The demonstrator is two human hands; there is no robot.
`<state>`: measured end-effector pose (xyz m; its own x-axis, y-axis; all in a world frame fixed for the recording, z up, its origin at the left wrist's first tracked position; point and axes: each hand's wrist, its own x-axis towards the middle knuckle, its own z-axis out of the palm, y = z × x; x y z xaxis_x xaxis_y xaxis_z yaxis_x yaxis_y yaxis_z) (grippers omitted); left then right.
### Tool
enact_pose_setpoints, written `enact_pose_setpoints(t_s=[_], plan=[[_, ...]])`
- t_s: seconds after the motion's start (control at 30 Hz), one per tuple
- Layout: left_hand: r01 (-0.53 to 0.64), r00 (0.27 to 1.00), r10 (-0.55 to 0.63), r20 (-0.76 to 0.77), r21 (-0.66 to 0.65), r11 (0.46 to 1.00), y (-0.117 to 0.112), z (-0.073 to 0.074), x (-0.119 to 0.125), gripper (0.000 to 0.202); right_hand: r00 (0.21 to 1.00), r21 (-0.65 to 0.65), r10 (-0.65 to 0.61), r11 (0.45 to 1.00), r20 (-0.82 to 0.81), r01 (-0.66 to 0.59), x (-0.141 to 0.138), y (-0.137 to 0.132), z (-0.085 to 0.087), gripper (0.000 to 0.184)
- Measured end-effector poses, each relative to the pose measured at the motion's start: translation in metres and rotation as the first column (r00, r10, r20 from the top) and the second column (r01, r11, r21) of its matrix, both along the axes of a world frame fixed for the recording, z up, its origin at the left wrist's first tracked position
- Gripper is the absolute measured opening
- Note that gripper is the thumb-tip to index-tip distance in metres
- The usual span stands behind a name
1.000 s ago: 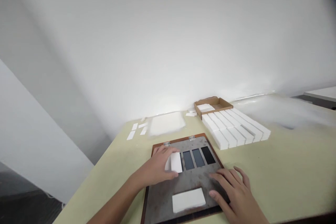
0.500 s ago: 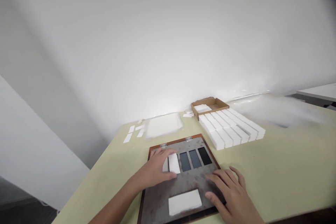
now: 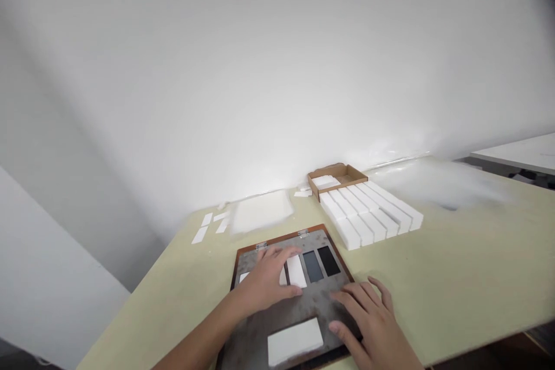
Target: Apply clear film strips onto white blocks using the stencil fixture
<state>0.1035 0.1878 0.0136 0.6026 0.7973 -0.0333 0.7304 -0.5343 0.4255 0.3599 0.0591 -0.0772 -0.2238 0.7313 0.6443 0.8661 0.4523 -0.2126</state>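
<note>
A grey metal plate in a brown frame (image 3: pixel 323 298) lies on the pale green table (image 3: pixel 455 277) in front of me. It has a row of upright slots. My left hand (image 3: pixel 264 280) lies flat over the left slots, fingers spread, pressing on white foam blocks (image 3: pixel 296 270) set in them. Two slots (image 3: pixel 321 263) to the right are dark and hold nothing. My right hand (image 3: pixel 370 321) rests open on the plate's right edge. A wider white foam block (image 3: pixel 295 341) sits in the plate's near part, between my hands.
A row of long white foam blocks (image 3: pixel 370 217) lies beyond the plate to the right, with a brown cardboard tray (image 3: pixel 337 175) behind it. A white foam sheet (image 3: pixel 260 211) and small white strips (image 3: pixel 210 224) lie at the back left, near the wall.
My left hand has slid left and flattened over the slots; the white block now sits level in its slot. The view has shifted, so everything appears further left.
</note>
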Motion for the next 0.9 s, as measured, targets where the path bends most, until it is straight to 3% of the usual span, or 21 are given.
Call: enact_pose_setpoints(t_s=[0.1,0.2,0.33,0.4,0.47,0.53,0.63,0.77,0.9], plan=[[0.002,1.0,-0.002,0.018,0.011,1.0,-0.001,0.0,0.0,0.075,1.0,-0.004,0.01,1.0,-0.019,-0.01,-0.001,0.0,0.0,0.028],[-0.011,0.999,0.01,0.042,0.028,1.0,0.0,-0.001,0.007,0.078,0.996,-0.042,0.059,0.997,-0.06,-0.061,0.001,-0.002,0.014,0.025],[0.02,0.998,-0.023,0.066,0.047,0.999,0.001,-0.005,0.025,0.079,0.981,-0.12,0.153,0.979,-0.123,-0.167,0.007,0.014,0.062,0.027],[0.059,0.995,-0.063,0.073,0.051,0.997,0.001,-0.006,0.033,0.078,0.963,-0.118,0.201,0.967,-0.179,-0.224,0.009,0.038,0.086,0.025],[0.085,0.993,-0.089,0.076,0.052,0.995,0.001,-0.007,0.036,0.077,0.931,-0.129,0.249,0.948,-0.266,-0.291,0.008,0.07,0.099,0.02],[0.095,0.992,-0.099,0.075,0.051,0.994,0.002,-0.007,0.033,0.078,0.924,-0.147,0.241,0.944,-0.297,-0.294,0.006,0.099,0.099,0.02],[0.103,0.992,-0.107,0.065,0.057,0.993,0.005,-0.008,0.026,0.082,0.923,-0.194,0.218,0.938,-0.316,-0.288,0.003,0.123,0.081,0.024],[0.118,0.991,-0.122,0.055,0.071,0.99,0.01,-0.011,0.021,0.081,0.921,-0.289,0.272,0.891,-0.279,-0.351,0.002,0.115,0.056,0.035],[0.137,0.988,-0.143,0.058,0.09,0.986,0.013,-0.013,0.025,0.07,0.922,-0.403,0.308,0.832,-0.235,-0.381,0.006,0.107,0.05,0.068]])
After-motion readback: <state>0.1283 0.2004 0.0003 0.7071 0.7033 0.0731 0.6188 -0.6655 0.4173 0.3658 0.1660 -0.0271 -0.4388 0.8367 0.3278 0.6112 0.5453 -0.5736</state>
